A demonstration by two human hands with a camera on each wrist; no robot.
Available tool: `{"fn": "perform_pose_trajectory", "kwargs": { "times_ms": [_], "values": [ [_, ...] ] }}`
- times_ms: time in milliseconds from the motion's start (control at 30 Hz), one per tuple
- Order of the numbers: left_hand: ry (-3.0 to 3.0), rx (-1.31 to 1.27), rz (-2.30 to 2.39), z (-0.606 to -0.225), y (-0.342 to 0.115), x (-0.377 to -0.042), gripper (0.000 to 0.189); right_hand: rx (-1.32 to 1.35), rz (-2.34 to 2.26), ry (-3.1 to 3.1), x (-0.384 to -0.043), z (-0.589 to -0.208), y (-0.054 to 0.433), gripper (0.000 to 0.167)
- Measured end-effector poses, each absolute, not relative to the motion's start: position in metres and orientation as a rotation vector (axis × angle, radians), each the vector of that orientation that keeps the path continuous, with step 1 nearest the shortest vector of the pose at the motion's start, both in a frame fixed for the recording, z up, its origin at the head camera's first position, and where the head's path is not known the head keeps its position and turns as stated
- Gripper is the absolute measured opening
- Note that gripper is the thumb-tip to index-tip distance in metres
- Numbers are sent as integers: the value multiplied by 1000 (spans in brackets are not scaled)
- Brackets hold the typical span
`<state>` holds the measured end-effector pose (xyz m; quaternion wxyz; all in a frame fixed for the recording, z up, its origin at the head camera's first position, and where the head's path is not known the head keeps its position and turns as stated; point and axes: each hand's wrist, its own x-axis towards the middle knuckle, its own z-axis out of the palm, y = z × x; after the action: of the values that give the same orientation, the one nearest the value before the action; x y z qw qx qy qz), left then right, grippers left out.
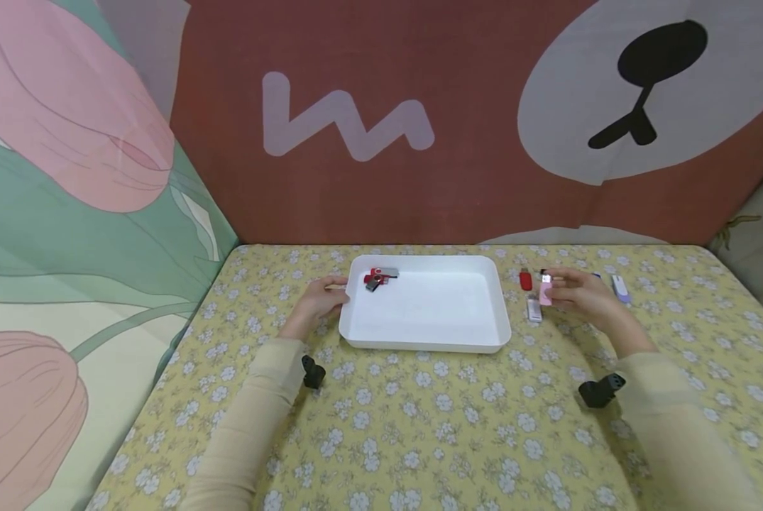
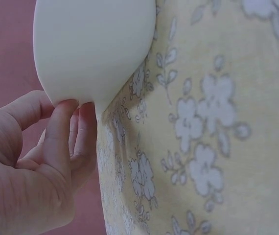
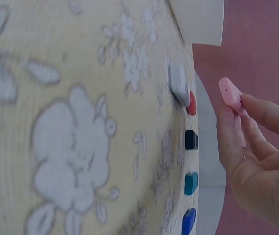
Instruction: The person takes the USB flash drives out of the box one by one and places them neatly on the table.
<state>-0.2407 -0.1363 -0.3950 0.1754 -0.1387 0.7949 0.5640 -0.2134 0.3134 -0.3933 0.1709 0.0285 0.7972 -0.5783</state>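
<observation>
At the left wall of a white tray [image 1: 422, 347], my left hand [image 1: 321, 301] pinches the edge between thumb and fingers, as the left wrist view shows close up. Inside the tray's far left corner lie a few red and silver USB sticks [image 1: 373, 279], overlapping. My right hand [image 1: 575, 292] holds a pink USB stick [image 1: 546, 292] between thumb and fingers, raised off the cloth in the right wrist view. Under and beside it lie a white USB stick [image 1: 534, 311] and a red one [image 1: 525, 280].
Farther right is a white and purple USB stick [image 1: 620, 288]. A black stick [image 3: 191, 140], a teal stick [image 3: 191, 183] and a blue stick [image 3: 189, 221] stand in a row, mostly hidden behind my right hand in the head view. Flowered cloth [image 1: 445, 433] covers the table.
</observation>
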Motion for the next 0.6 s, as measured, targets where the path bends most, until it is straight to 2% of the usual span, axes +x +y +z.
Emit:
{"fn": "perform_pose_trajectory", "kwargs": {
  "times_ms": [600],
  "values": [
    [2259, -368, 1593, -395, -136, -239, 43, 99, -1515, 2298, -210, -402, 324, 65]
  ]
}}
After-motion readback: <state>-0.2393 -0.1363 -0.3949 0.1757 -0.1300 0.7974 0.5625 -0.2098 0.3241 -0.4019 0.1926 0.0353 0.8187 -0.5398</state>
